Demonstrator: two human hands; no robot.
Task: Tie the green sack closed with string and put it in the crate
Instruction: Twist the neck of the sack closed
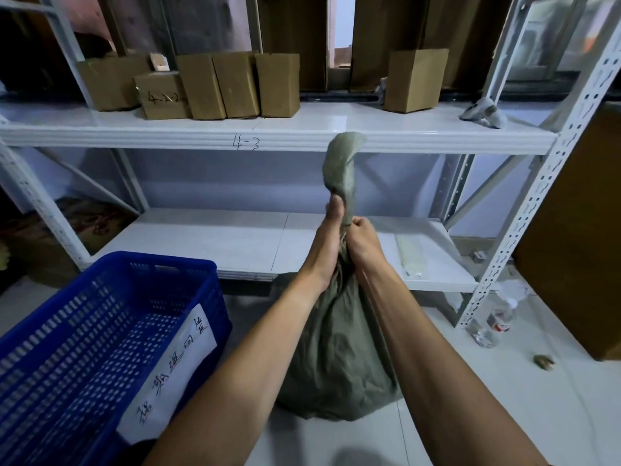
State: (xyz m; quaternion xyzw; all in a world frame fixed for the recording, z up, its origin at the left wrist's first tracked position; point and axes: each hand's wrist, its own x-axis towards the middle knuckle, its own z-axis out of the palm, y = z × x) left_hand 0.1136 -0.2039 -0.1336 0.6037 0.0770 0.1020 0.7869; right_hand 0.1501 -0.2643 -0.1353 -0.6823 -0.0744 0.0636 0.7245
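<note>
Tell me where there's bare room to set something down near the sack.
Free: lower shelf left of the hands; upper shelf between the box row and the lone box. Crowded: floor by the bottles.

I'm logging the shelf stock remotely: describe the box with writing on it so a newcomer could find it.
Look at the upper white shelf marked 4-3. At its left stands a row of brown cardboard boxes. The marked box is the short one in front, second from left, the only one with handwritten numbers on its face.

Dim bluish light, wide-angle warp at edges, slight blur overall.
</note>
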